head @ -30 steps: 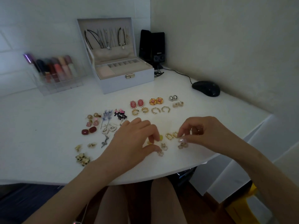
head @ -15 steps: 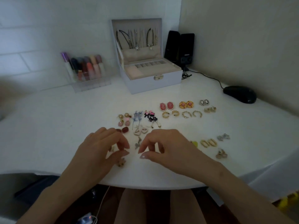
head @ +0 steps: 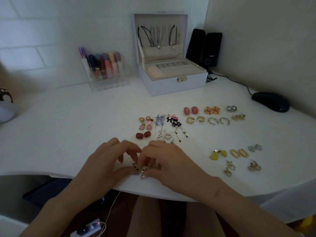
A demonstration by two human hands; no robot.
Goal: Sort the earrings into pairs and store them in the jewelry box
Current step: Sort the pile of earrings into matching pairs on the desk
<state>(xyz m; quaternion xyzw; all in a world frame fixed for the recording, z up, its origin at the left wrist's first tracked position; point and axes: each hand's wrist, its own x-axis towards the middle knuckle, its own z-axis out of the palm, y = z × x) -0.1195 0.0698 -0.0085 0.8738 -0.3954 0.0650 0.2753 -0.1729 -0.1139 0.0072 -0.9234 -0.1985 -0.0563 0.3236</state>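
Starting at the left, a clear organizer (head: 106, 77) filled with lipsticks (head: 104, 65) is seen near the back of the white table (head: 68, 134). Close to the near edge, the left hand (head: 106, 161) is held with its fingers curled, and small gold-and-dark earrings (head: 140, 167) are pinched between its thumb and fingertips. The same earrings are pinched from the other side by the right hand (head: 169, 159), whose fingers are likewise curled, so that the fingertips of both hands meet; whether the earrings are lifted off the surface cannot be told. Just behind the hands, dark red earrings (head: 143, 135) are laid side by side among other small pairs. At the back of the table the jewelry box (head: 172, 82) is set with its lid upright, and necklaces (head: 159, 36) are hung inside the lid. Further right, pink oval earrings (head: 191, 110), orange round earrings (head: 212, 110) and gold hoops (head: 208, 120) are arranged in rows, while yellow heart earrings (head: 218, 154) are placed nearer the front edge. Black speakers (head: 205, 48) are stood beside the box, and a black mouse (head: 271, 101) is seen at the far right.
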